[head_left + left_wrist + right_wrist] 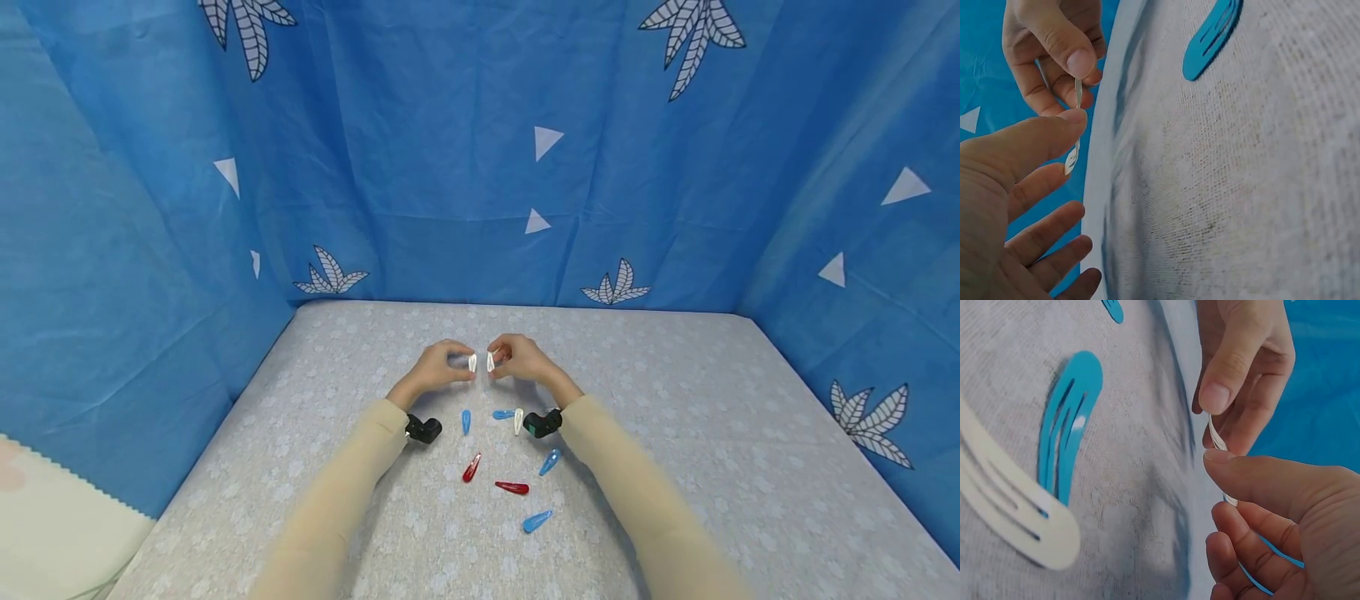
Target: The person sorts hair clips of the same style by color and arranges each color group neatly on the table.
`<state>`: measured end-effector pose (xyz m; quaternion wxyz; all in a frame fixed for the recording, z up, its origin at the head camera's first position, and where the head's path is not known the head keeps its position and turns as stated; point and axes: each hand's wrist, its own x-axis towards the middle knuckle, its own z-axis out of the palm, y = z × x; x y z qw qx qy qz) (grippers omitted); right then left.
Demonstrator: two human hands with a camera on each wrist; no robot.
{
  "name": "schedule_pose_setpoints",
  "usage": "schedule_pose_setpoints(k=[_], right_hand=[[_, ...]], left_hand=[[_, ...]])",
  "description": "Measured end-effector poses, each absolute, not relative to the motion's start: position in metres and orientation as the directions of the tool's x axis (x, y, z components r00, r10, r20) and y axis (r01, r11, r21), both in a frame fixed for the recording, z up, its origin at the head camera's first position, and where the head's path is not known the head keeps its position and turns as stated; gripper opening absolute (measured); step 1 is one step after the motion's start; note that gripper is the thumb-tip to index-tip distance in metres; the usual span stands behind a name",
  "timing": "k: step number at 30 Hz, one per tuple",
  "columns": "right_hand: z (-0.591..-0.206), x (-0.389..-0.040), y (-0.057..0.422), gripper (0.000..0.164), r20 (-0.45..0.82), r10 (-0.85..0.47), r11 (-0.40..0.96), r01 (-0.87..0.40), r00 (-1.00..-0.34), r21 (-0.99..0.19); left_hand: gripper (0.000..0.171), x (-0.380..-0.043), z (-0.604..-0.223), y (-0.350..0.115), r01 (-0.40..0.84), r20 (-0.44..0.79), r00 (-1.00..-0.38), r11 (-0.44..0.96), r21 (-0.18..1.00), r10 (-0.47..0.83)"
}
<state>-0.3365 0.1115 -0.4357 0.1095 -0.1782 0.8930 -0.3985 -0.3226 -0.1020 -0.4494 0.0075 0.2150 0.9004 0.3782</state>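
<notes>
Left hand (435, 367) pinches one white clip (472, 363); right hand (525, 360) pinches a second white clip (491, 362), the two just apart, toward the worktop's (660, 383) far edge. Farther from that edge, a third white clip (519, 422) overlaps a blue clip (502, 414).

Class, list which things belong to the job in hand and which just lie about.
Apparently in the job:
left hand, one white clip
right hand, another white clip

Apparently lying about:
third white clip
four blue clips
two red clips
</notes>
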Motion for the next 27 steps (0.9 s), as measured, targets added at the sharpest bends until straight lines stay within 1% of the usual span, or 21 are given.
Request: schedule_pose_setpoints(k=[6,13,27], right_hand=[[-0.440,-0.341,0.104,0.045,-0.086,-0.405,0.621,-0.205,-0.910,-0.756],[-0.446,-0.343,0.099,0.043,-0.114,-0.412,0.637,-0.197,-0.904,-0.745],[-0.449,-0.340,0.094,0.041,-0.110,-0.397,0.652,-0.195,-0.911,-0.733]], left_hand=[[0.045,-0.326,-0.454,-0.102,0.374,0.140,-0.913,0.648,0.664,0.383],[0.046,-0.327,-0.460,-0.103,0.326,0.085,-0.926,0.665,0.672,0.368],[0.049,-0.329,-0.470,-0.103,0.312,0.075,-0.929,0.657,0.686,0.363]])
